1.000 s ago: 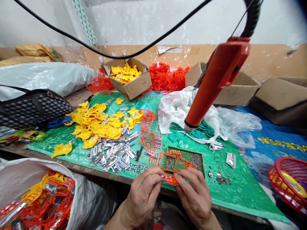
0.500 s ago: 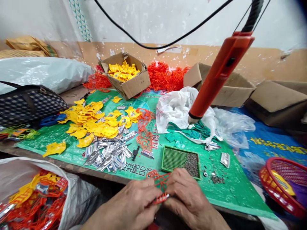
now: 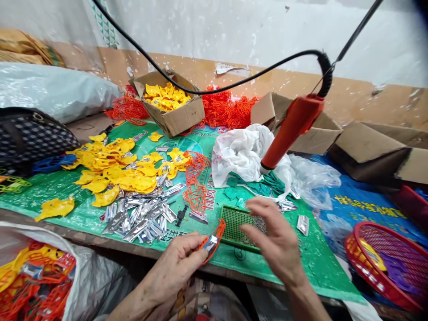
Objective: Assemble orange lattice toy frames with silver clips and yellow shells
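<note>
Left fingers (image 3: 193, 260) pinch a thin orange frame (image 3: 220, 229) and glossy strip (image 3: 211, 242).

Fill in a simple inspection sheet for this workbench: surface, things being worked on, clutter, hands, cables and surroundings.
Surface: green printed plastic sheet; blue printed sheet at right.
Job's things: orange openwork plastic part with a shiny silvery piece; green rectangular mesh tray holding small grey bits.
Clutter: heap of curved yellow plastic pieces, pile of flat silvery pieces, crumpled white bag.
Hands: left hand grips the orange part; right hand open, nothing seen in it.
Cables: black cable sags across to a hanging orange-red cylindrical tool.
Surroundings: brown cardboard box near a white-and-orange, flaking wall; round red plastic basket at right.
</note>
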A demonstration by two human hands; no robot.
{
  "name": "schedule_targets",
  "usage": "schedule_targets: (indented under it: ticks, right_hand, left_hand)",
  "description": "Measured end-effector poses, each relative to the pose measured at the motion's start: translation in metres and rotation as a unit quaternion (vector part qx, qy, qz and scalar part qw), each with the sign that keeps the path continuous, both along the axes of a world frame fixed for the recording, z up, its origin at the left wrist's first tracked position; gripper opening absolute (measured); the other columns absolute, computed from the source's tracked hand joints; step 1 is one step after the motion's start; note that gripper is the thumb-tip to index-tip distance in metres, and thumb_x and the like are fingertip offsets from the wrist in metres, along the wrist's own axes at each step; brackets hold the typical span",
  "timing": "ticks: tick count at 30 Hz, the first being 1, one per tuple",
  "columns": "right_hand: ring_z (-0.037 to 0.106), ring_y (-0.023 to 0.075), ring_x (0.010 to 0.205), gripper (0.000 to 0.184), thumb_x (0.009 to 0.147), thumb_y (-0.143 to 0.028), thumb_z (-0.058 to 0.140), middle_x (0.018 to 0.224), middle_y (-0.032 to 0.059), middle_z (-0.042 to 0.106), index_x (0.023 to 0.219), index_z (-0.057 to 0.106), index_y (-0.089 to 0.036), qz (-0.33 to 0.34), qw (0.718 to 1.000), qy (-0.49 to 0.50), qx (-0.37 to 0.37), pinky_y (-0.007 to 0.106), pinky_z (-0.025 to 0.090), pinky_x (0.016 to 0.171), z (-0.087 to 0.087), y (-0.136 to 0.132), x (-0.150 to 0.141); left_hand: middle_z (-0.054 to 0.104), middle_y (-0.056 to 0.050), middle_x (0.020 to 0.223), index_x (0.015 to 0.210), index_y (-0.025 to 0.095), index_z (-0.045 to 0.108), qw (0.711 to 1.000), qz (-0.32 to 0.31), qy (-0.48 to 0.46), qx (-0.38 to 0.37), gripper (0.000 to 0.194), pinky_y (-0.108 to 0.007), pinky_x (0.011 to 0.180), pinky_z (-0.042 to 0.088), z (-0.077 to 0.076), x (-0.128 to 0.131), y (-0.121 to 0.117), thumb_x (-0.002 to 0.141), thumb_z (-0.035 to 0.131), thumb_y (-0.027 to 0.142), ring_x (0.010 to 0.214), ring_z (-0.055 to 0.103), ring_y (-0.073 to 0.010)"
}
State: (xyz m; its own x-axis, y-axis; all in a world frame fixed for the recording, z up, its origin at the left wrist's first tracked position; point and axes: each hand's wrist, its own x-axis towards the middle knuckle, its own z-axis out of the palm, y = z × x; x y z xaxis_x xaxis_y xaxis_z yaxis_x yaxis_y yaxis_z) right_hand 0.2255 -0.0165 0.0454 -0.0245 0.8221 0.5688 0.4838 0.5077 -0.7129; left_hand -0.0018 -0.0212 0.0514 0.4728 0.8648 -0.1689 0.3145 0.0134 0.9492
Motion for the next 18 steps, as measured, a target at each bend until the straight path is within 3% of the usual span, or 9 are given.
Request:
schedule_targets:
  ticks: [3,6,8,10,14,16,18]
  right_hand:
    - [0.061,0.0235,0.100,0.036,0.079,-0.032,0.074,0.114,0.0060,0.059,0.113,0.064,-0.028,-0.204,0.974,0.074,0.066,0.041,0.053,0.080,0.012,0.030,0.038]
    - [0.054,0.0310,0.116,0.072,0.064,-0.037,0.085,0.131,0.0112,0.049,0.129,0.056,-0.029,-0.246,0.962,0.079,0.089,0.044,0.051,0.082,0.029,0.071,0.068]
    - [0.046,0.0359,0.127,0.090,0.059,-0.037,0.088,0.143,0.0157,0.040,0.139,0.047,-0.027,-0.224,0.967,0.081,0.090,0.045,0.049,0.085,0.042,0.099,0.076]
    - [0.048,0.0349,0.126,0.086,0.063,-0.039,0.083,0.141,0.0148,0.046,0.138,0.046,-0.024,-0.128,0.981,0.122,0.080,0.043,0.048,0.083,0.054,0.124,0.074]
    - [0.067,0.0251,0.093,0.060,0.052,-0.037,0.086,0.104,0.0047,0.069,0.105,0.063,-0.021,0.068,0.964,0.257,-0.028,0.039,0.053,0.072,0.074,0.150,0.048]
    - [0.068,0.0205,0.075,0.055,0.048,-0.028,0.086,0.095,0.0015,0.071,0.097,0.063,-0.022,0.103,0.949,0.288,-0.076,0.037,0.054,0.064,0.082,0.151,0.032]
    - [0.066,0.0183,0.069,0.051,0.049,-0.022,0.084,0.092,0.0003,0.071,0.095,0.063,-0.022,0.093,0.945,0.302,-0.080,0.035,0.053,0.061,0.087,0.146,0.018]
  left_hand:
    - [0.054,0.001,0.069,0.072,0.016,0.070,0.998,0.026,-0.042,-0.028,0.031,-0.024,0.063,0.037,-0.007,-0.003,0.007,0.089,0.052,0.034,0.067,0.046,-0.0143]
    - [0.063,-0.001,0.074,0.078,0.017,0.074,0.993,0.052,-0.091,-0.058,0.024,-0.025,0.066,0.040,-0.015,0.000,0.010,0.085,0.056,0.030,0.070,0.052,-0.0158]
    - [0.064,-0.001,0.073,0.081,0.017,0.075,0.988,0.063,-0.115,-0.086,0.023,-0.025,0.066,0.041,-0.020,0.003,0.010,0.083,0.056,0.029,0.070,0.053,-0.0162]
    - [0.063,0.000,0.070,0.083,0.016,0.076,0.982,0.072,-0.129,-0.117,0.023,-0.025,0.064,0.040,-0.024,0.007,0.010,0.081,0.056,0.029,0.068,0.052,-0.0158]
    - [0.063,-0.001,0.069,0.083,0.015,0.075,0.971,0.091,-0.147,-0.165,0.023,-0.024,0.061,0.039,-0.029,0.010,0.009,0.079,0.059,0.031,0.065,0.051,-0.0150]
    - [0.064,-0.001,0.070,0.084,0.015,0.075,0.967,0.098,-0.153,-0.176,0.024,-0.024,0.062,0.040,-0.029,0.010,0.009,0.079,0.060,0.032,0.066,0.053,-0.0156]
    - [0.066,-0.002,0.071,0.083,0.015,0.076,0.966,0.103,-0.156,-0.181,0.024,-0.025,0.063,0.041,-0.027,0.010,0.010,0.079,0.060,0.033,0.067,0.054,-0.0162]
